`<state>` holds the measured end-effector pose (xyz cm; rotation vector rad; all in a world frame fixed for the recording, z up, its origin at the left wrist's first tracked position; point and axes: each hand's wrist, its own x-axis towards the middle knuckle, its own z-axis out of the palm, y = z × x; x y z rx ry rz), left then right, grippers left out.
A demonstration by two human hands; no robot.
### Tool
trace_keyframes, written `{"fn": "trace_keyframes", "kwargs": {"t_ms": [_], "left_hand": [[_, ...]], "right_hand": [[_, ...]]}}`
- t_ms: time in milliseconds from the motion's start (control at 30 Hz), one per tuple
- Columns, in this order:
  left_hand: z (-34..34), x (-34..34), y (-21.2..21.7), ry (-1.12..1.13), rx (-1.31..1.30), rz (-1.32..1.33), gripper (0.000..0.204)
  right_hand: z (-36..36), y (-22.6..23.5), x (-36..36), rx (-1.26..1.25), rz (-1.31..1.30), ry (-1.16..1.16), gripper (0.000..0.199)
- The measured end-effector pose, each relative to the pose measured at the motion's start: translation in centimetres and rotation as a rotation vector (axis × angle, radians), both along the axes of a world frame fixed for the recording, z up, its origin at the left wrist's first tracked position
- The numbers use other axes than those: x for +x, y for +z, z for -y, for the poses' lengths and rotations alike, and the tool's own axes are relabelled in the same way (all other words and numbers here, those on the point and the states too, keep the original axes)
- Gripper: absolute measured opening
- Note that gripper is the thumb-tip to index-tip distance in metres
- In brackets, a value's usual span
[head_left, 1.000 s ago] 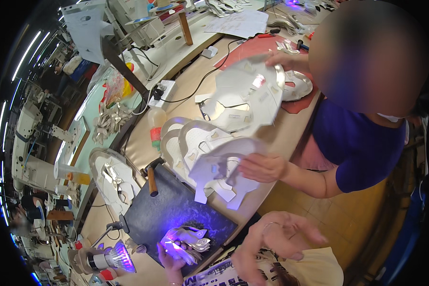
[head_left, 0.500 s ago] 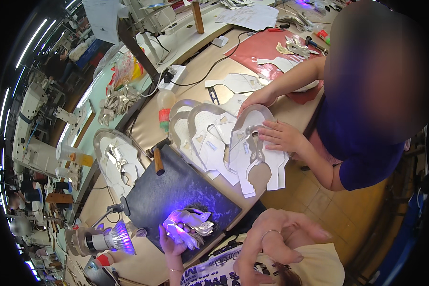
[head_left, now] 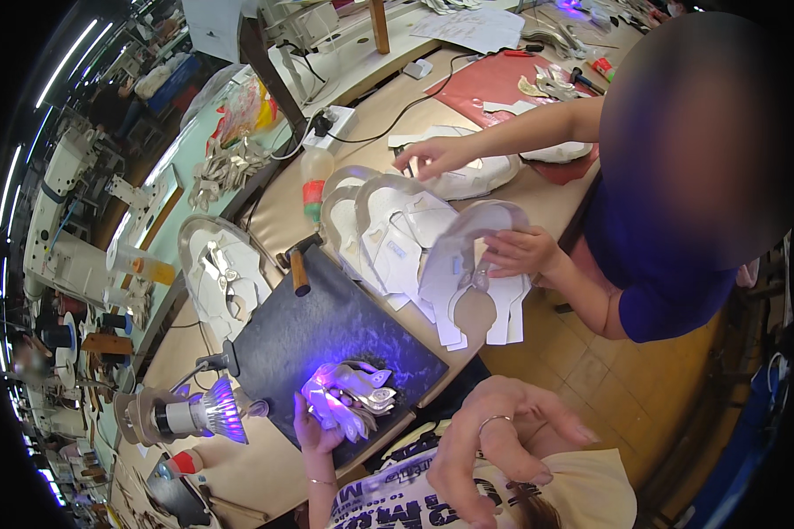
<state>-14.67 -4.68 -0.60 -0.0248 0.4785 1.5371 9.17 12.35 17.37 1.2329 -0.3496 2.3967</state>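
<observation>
On the dark mat at the near end of the bench, your left hand rests at the mat's front edge, its fingers closed on a small bundle of pale cut pieces that glow violet under the lamp. The lamp lies on its side just left of the mat, its lit face turned toward the bundle. Your right hand hangs free of the bench, low and close to your chest, fingers spread and curled, holding nothing; a ring shows on one of them.

Beyond the mat, a hammer lies with its wooden handle on the mat's far corner. To its right, a fanned row of white pattern pieces overlaps along the bench edge. A second person in a dark blue top stands across from you: one of their hands presses on the nearest piece of the row, the other reaches to a pale stack farther back. A small clear bottle with a red and green label stands upright behind the row, and a red mat covers the far part of the bench.
</observation>
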Motion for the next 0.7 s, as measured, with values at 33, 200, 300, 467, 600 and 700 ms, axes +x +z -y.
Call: {"fn": "trace_keyframes", "kwargs": {"t_ms": [33,200,300,467,600,700], "left_hand": [[-0.1,0.0,0.0,-0.002,0.005,-0.004,0.069],[-0.2,0.0,-0.1,-0.049,0.100,0.079,0.069],[0.1,0.2,-0.5,0.020,-0.030,0.109,0.067],[-0.1,0.9,-0.7,-0.013,0.012,0.100,0.057],[0.1,1.4,0.0,-0.003,0.043,-0.035,0.055],[0.5,1.7,0.6,-0.020,-0.025,-0.084,0.050]], "right_hand": [[-0.2,-0.2,0.0,0.061,-0.007,-0.004,0.038],[-1.7,-3.0,-1.3,0.328,0.353,-0.038,0.025],[-1.0,-5.6,-2.3,0.598,1.072,-0.458,0.012],[1.7,-9.3,-4.6,0.995,1.488,-1.001,0.015],[3.4,-9.9,-5.7,1.066,1.508,-1.100,0.018],[4.0,-9.7,-6.4,1.222,1.394,-1.273,0.024]]}}
